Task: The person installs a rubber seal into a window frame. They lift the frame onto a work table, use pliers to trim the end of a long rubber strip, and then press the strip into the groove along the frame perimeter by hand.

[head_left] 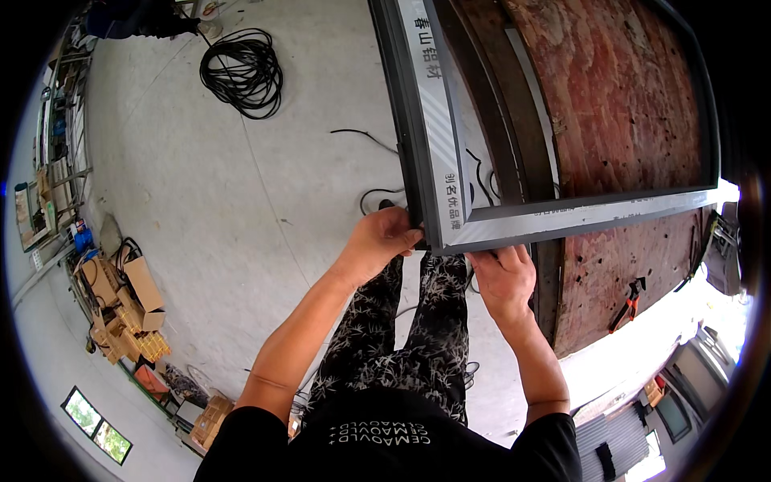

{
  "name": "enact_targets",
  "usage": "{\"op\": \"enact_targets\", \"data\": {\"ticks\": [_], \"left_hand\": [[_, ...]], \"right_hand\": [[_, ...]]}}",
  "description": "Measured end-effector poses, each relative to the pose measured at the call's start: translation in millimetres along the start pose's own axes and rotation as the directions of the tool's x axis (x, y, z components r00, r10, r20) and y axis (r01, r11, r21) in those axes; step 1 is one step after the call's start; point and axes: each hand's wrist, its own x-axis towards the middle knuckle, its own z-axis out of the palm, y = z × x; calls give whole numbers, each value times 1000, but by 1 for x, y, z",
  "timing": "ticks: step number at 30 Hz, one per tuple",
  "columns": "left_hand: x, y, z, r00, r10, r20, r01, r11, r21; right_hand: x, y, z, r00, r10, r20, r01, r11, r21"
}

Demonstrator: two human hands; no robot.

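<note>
A dark grey metal window frame (554,215), with white printed protective film along its faces, lies over a worn red-brown wooden board (618,88) and juts past it toward me. Its near left corner is right in front of my body. My left hand (377,245) is closed at the outer side of that corner, thumb and fingers pinched against the dark edge. Just right of the corner, my right hand (506,281) grips the near rail from below. Its fingertips are partly hidden by the rail.
Pliers with orange handles (628,305) rest on the board's near part. A coil of black cable (241,74) lies on the concrete floor at far left, near a person's dark clothing (144,18). Loose cable ends (365,135) lie under the frame. Cardboard boxes (144,283) stand along the left wall.
</note>
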Motion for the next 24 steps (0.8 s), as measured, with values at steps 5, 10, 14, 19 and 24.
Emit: {"op": "enact_targets", "data": {"ticks": [5, 10, 14, 19, 24], "left_hand": [[-11, 28, 12, 928, 293, -229, -98, 786, 610], [-9, 28, 19, 888, 396, -232, -71, 618, 783], [-11, 21, 22, 875, 417, -245, -85, 632, 770], [-11, 7, 19, 901, 325, -288, -85, 782, 617], [-24, -9, 19, 987, 119, -107, -89, 964, 252]], "right_hand": [[-2, 5, 1, 998, -67, 4, 67, 997, -22], [-4, 10, 1, 995, -87, 47, 89, 996, -23], [-5, 12, 3, 995, -93, 41, 93, 996, 0], [-7, 12, 3, 996, -76, 48, 76, 997, -6], [-6, 6, -1, 996, -1, 89, -1, 1000, 18]]}}
